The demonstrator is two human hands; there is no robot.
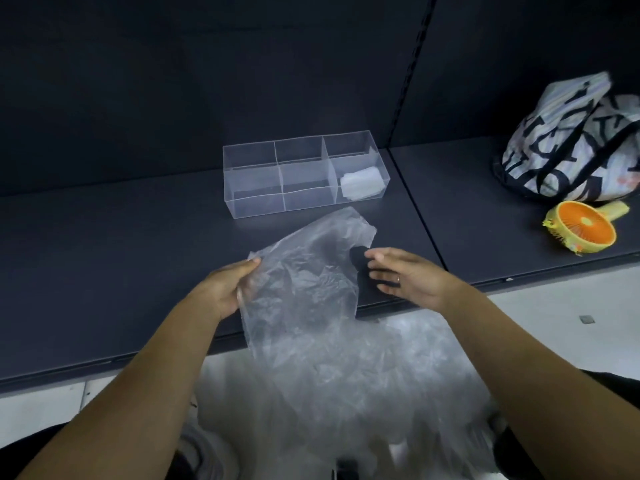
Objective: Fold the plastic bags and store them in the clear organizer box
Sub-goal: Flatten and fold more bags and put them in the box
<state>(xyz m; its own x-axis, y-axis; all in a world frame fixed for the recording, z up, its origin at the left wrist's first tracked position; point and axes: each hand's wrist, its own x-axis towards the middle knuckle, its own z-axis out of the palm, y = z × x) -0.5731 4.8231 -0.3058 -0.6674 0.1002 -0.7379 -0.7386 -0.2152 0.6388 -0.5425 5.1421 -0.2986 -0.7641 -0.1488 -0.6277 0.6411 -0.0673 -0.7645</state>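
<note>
The crumpled plastic bag hangs over the shelf edge, just in front of the clear organizer box, where one folded bag sits in the front right compartment. Your left hand pinches the loose bag's left edge; your right hand hovers loose-fingered beside the right edge. Take that edge, then pull the bag flat before creasing.

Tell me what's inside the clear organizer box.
One folded plastic bag lies in the near right compartment of the clear organizer box. The other compartments show nothing through their walls; none is covered.
</note>
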